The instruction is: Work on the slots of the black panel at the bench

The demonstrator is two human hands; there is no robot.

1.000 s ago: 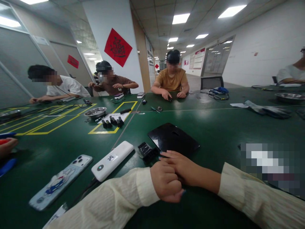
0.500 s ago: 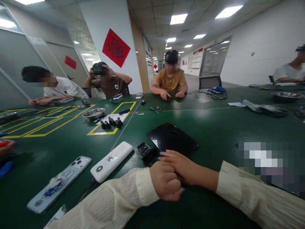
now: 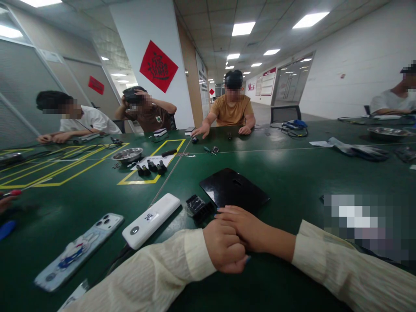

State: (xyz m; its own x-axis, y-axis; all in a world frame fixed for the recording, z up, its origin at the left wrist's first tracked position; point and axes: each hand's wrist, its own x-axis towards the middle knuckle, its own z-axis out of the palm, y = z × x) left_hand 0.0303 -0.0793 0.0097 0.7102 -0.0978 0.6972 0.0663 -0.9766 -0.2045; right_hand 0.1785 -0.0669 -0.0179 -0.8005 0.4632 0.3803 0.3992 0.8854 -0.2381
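Note:
In the middle foreground my left hand (image 3: 225, 245) is curled into a fist on the green table (image 3: 292, 182), with no object visible in it. Touching it from the right is my right hand (image 3: 247, 225), whose fingers stretch out flat just behind the left knuckles. A glossy black panel (image 3: 232, 187) with a small slot lies right beyond my fingertips. Left of the panel, close to my left hand, sits a small black plastic part (image 3: 199, 209) with a clear shiny wrap. Both forearms rest on the table in cream sleeves.
On the left lie a white power bank (image 3: 152, 220) with a cable and a phone (image 3: 79, 251) in a cartoon case. Farther back are several black cylindrical parts (image 3: 152, 167) and a metal bowl (image 3: 128, 154). Gloves (image 3: 357, 149) lie at right. Co-workers (image 3: 232, 106) sit around the table.
My hands have stayed in place. The person opposite has stretched an arm out to the left toward a small round dark object. At the left edge, another hand with a red-handled tool has shifted.

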